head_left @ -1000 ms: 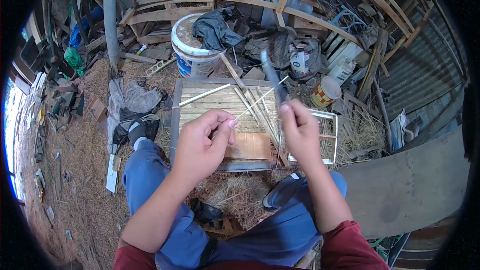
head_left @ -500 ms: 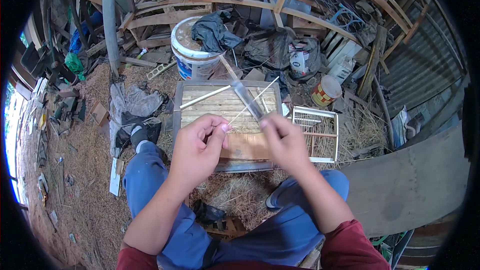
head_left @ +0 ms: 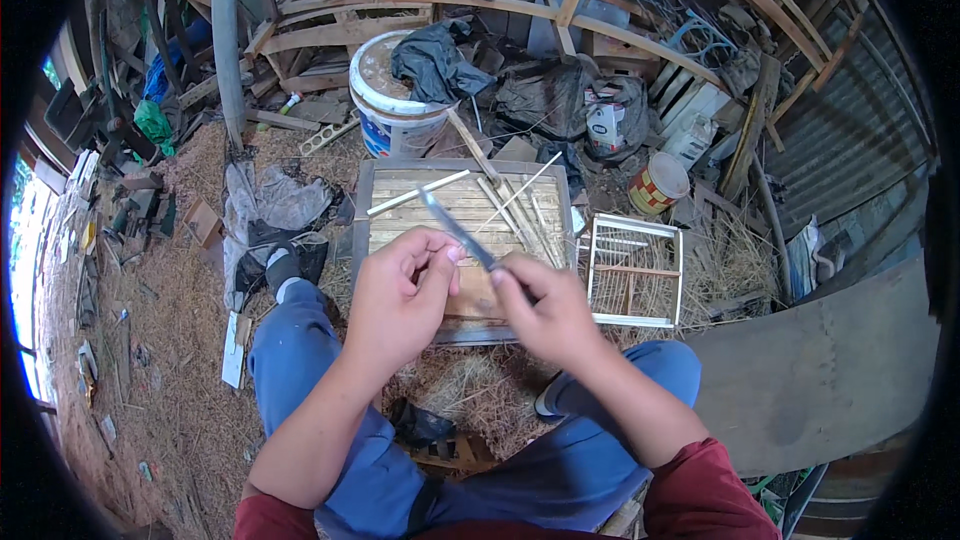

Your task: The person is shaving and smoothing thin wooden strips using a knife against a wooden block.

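My right hand [head_left: 548,306] is closed round the handle of a knife [head_left: 456,228], its blade pointing up and to the left. A thin pale wooden stick [head_left: 522,191] slants up and to the right from my left hand [head_left: 402,285], which pinches its lower end between thumb and fingers. The blade crosses close to the stick near my left fingertips; whether they touch I cannot tell. Below both hands stands a low table with a slatted top [head_left: 392,225]. Several loose wooden strips [head_left: 418,193] lie on it, and a flat brown board [head_left: 476,298] is partly hidden behind my hands.
Right of the table lies a small frame of thin wooden sticks [head_left: 632,268]. A large white bucket [head_left: 400,125] with a black plastic bag [head_left: 440,68] on it stands beyond. A red-and-yellow can [head_left: 658,184] is at the far right. A grey sheet [head_left: 815,370] spreads at the near right.
My right hand has moved left and slightly down, bringing the knife, earlier blurred beyond the stick, across toward my left fingertips. My left hand keeps its pinch on the stick.
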Available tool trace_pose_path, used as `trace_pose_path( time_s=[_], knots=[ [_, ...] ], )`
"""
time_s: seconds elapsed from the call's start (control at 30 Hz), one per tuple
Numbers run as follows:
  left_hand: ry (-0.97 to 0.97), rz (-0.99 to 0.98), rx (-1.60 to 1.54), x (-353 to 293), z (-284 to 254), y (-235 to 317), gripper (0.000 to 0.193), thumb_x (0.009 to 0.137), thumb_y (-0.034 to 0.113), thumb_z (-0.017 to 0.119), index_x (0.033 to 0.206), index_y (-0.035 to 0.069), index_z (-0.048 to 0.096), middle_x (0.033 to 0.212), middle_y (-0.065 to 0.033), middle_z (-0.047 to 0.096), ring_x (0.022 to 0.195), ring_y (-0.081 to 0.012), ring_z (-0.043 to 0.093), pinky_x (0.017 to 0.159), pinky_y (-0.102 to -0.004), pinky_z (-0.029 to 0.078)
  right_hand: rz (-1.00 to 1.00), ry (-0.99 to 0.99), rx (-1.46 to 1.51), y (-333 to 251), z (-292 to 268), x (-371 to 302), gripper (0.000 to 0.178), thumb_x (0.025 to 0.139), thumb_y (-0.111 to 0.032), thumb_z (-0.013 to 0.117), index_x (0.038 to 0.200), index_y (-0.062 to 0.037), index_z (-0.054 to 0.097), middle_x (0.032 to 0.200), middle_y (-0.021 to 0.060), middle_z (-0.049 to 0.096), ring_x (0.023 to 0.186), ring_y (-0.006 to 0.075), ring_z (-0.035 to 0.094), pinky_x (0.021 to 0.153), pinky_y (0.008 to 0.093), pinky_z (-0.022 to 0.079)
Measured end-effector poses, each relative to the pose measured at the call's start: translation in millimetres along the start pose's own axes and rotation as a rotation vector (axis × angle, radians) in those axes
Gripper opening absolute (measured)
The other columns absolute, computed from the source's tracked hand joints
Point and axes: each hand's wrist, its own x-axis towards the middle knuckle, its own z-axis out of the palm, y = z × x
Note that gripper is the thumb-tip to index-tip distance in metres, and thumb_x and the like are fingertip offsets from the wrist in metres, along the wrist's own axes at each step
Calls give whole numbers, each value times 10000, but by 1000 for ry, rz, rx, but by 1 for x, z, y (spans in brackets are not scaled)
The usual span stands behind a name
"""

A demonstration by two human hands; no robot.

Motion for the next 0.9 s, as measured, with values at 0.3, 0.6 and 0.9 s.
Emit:
trace_pose_path(
  time_s=[0.3,0.6,0.9],
  knots=[
    [-3,-5,-19,0,-1,-2,112,1065,49,594,1069,-32,672,793,-1,638,725,-55,572,661,-228,443,98,93,74,7,-4,8,163,1046,-170,622,1001,-26,682,678,97,585,625,157,585,613,336,483],
    [-41,5,-31,0,1,1,122,1071,51,583,1071,-36,668,791,-5,635,729,-58,574,673,-228,449,177,146,135,13,-17,11,156,1033,-178,633,992,-34,675,704,115,612,623,147,574,606,336,472],
    [-48,-45,-157,7,-5,-11,126,1091,110,570,1105,2,631,848,-30,671,748,-70,605,681,-235,476,210,366,103,37,-30,23,266,1109,-236,547,912,-66,598,666,-59,420,616,44,379,571,262,337]
  ],
)
